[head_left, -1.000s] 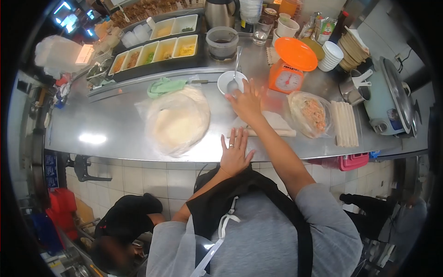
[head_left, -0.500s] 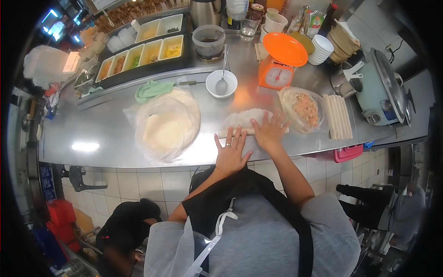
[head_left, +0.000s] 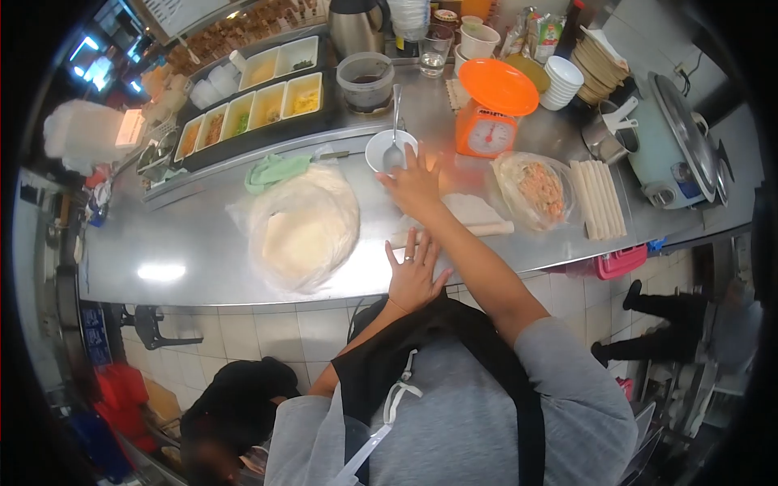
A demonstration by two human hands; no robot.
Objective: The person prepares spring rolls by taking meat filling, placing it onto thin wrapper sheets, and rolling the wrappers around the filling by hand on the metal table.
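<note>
My left hand (head_left: 415,273) lies with spread fingers on the left end of a pale rolled wrapper (head_left: 486,229) near the counter's front edge. Above it my right hand (head_left: 417,185) has its fingers apart at the rim of a white bowl (head_left: 378,152), which holds a metal spoon (head_left: 395,121). Part of the wrapper is hidden under my right forearm. Left of my hands is a stack of round wrappers (head_left: 298,240) in clear plastic. On the right, a plastic bag holds orange-pink filling (head_left: 540,191), beside several finished rolls (head_left: 598,199).
An orange scale (head_left: 486,131) stands behind the filling. Trays of toppings (head_left: 267,105), a tub of dark liquid (head_left: 366,81) and a green cloth (head_left: 275,172) are at the back left. A steel pot (head_left: 608,142) and a large cooker (head_left: 668,154) stand right. A person (head_left: 239,405) is low behind, left.
My right hand has gone from the roll up and left to the white bowl. My left hand remains on the roll. The whole view has shifted slightly.
</note>
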